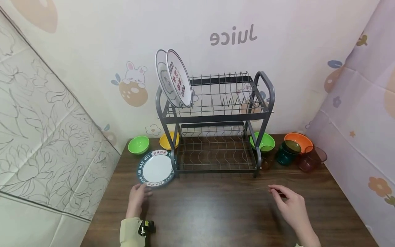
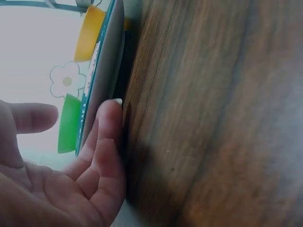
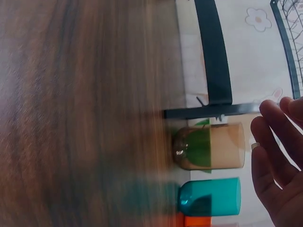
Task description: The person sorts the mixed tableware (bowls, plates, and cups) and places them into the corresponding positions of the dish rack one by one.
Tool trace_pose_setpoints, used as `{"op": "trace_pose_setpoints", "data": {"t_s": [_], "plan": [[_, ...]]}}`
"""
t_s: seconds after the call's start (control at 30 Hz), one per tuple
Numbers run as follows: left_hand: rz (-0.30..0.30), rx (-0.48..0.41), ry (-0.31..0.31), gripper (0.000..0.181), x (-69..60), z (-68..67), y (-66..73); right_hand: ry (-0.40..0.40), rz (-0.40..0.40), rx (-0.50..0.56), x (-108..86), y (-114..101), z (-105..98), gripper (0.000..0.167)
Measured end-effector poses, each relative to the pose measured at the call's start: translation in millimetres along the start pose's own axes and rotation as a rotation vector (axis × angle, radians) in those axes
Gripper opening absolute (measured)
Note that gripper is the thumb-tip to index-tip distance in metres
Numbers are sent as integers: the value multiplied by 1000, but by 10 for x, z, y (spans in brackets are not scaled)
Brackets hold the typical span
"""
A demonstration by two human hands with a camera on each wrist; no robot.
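Note:
My left hand [image 1: 138, 199] is at the near rim of a white plate with a dark teal lettered border [image 1: 155, 168], which lies left of the rack. In the left wrist view its fingers [image 2: 110, 125] reach the plate's edge from below, while the thumb stands apart above; whether they touch cannot be made out. Over the table at the right hovers my right hand [image 1: 290, 206], fingers loosely bent and holding nothing. Nearest to it are a brown clear cup [image 3: 208, 146] and a teal cup [image 3: 210, 196] beside the rack.
A two-tier dark metal dish rack [image 1: 213, 119] stands at the back, with two plates upright at its upper left, the front one red-printed [image 1: 180, 79]. Green bowls [image 1: 139, 144], a yellow bowl [image 1: 166, 141], an orange bowl [image 1: 300, 138] and a reddish cup [image 1: 308, 161] flank it.

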State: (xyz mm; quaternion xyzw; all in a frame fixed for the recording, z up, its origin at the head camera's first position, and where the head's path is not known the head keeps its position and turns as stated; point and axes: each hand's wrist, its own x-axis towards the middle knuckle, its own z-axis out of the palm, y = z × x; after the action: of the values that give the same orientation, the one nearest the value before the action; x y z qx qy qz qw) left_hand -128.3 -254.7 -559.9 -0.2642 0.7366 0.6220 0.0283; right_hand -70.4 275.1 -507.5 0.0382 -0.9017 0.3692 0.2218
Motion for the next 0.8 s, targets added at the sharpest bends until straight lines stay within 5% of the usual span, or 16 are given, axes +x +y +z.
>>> {"op": "trace_pose_setpoints", "data": {"t_s": [0.53,0.8], "plan": [[-63,-2,-18,62,197,42,-6,-8,54,13,-56,67,-2,14],[-14,25,21,58,173,23,-43,6,60,3,-56,91,-36,13]]}}
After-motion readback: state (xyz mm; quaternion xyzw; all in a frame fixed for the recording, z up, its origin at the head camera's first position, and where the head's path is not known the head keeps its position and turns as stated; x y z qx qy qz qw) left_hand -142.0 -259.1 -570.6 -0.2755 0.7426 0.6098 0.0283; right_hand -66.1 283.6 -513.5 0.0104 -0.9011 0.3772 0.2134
